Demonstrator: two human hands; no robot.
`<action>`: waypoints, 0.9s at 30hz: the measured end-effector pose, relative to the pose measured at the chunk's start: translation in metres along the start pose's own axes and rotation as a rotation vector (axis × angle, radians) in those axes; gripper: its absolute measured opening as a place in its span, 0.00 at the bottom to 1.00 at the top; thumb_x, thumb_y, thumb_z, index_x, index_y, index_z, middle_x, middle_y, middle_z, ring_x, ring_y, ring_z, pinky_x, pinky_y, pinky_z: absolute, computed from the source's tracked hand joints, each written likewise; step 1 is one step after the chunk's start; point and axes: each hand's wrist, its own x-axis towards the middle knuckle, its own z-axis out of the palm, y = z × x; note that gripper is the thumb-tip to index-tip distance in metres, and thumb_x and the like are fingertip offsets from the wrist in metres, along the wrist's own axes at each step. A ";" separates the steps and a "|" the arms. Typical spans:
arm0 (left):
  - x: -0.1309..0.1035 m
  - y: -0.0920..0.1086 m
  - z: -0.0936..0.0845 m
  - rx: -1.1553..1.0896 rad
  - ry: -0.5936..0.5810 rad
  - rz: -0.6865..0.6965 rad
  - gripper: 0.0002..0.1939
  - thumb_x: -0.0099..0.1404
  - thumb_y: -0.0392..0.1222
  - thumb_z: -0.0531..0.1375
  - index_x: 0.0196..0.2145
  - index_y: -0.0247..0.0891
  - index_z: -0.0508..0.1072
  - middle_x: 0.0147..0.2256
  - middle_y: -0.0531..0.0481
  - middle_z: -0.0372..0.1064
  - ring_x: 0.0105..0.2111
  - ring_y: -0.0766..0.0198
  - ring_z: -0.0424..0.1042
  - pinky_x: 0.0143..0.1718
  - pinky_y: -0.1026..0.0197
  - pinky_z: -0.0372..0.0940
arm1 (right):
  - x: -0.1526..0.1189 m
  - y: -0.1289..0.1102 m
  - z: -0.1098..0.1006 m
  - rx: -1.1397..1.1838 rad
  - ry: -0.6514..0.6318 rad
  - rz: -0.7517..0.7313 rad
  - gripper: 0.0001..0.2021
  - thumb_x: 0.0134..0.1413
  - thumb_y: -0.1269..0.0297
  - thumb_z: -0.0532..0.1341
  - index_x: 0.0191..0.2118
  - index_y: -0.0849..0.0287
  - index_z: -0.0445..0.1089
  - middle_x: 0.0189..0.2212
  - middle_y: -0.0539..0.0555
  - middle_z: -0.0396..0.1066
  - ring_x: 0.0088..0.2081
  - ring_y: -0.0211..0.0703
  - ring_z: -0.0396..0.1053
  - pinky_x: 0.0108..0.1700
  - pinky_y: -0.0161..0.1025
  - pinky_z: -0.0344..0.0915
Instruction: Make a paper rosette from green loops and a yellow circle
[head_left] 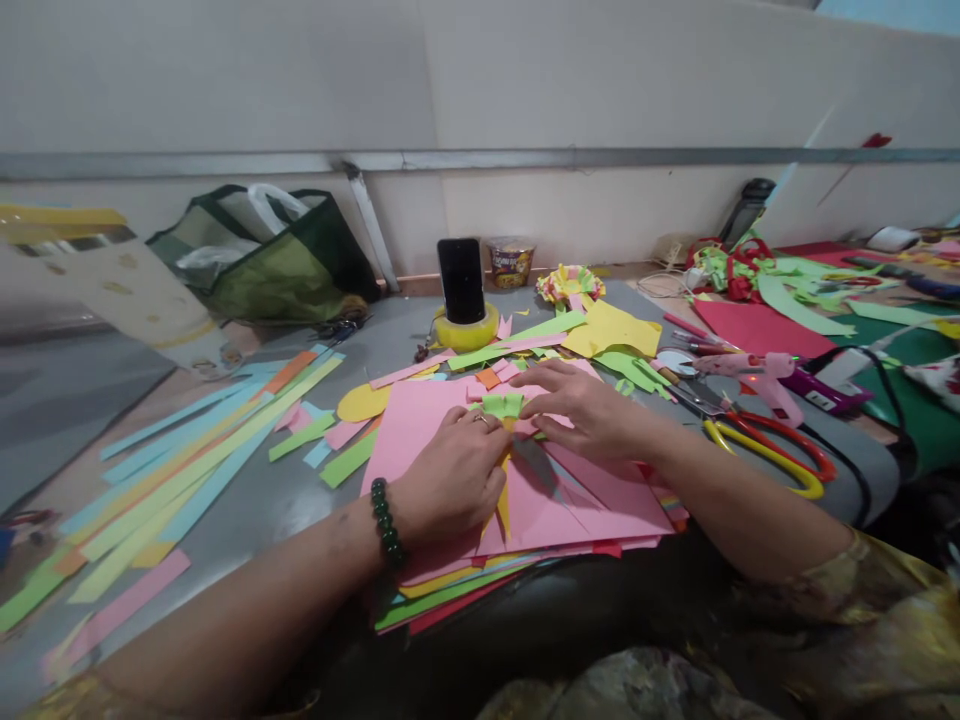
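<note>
Both of my hands are over a stack of coloured paper with pink sheets on top. My left hand, with a green bead bracelet on the wrist, has its fingers bent and closed at a light-green fringed paper piece. Yellow pointed paper tails hang below that piece, partly covered by the same hand. From the other side, my right hand reaches in, its fingers stretched and apart, their tips at the green fringe. Small pink and orange paper scraps lie just beyond.
Coloured paper strips spread at left. A phone stands in a yellow tape roll, near a fringed paper flower. Scissors and a pink glue gun lie right. A green bag stands behind.
</note>
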 end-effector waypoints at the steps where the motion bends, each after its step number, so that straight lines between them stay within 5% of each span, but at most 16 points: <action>1: 0.000 0.000 0.000 -0.001 0.004 0.006 0.15 0.64 0.33 0.50 0.42 0.35 0.74 0.43 0.39 0.76 0.45 0.49 0.72 0.52 0.45 0.61 | -0.001 0.000 0.000 -0.011 0.028 0.007 0.09 0.62 0.70 0.60 0.38 0.57 0.80 0.54 0.62 0.75 0.54 0.54 0.69 0.55 0.57 0.69; 5: 0.000 -0.001 0.001 0.003 -0.004 0.006 0.15 0.64 0.33 0.50 0.42 0.35 0.75 0.42 0.40 0.76 0.44 0.50 0.72 0.51 0.45 0.60 | -0.003 0.002 0.002 -0.029 0.045 0.016 0.09 0.62 0.63 0.63 0.33 0.57 0.80 0.51 0.62 0.76 0.52 0.54 0.70 0.54 0.57 0.70; 22: 0.001 0.000 0.001 0.037 -0.005 0.039 0.14 0.64 0.33 0.50 0.40 0.35 0.74 0.40 0.40 0.75 0.43 0.51 0.70 0.54 0.45 0.59 | 0.000 0.009 0.009 -0.039 -0.002 -0.003 0.12 0.66 0.65 0.60 0.35 0.58 0.80 0.47 0.63 0.77 0.50 0.53 0.69 0.51 0.53 0.70; 27: -0.002 0.003 -0.001 0.053 -0.006 0.029 0.12 0.63 0.33 0.50 0.38 0.36 0.73 0.39 0.41 0.74 0.42 0.52 0.70 0.54 0.45 0.59 | -0.004 0.013 0.000 0.109 0.090 -0.004 0.11 0.62 0.73 0.58 0.38 0.58 0.79 0.47 0.61 0.77 0.50 0.50 0.70 0.51 0.50 0.70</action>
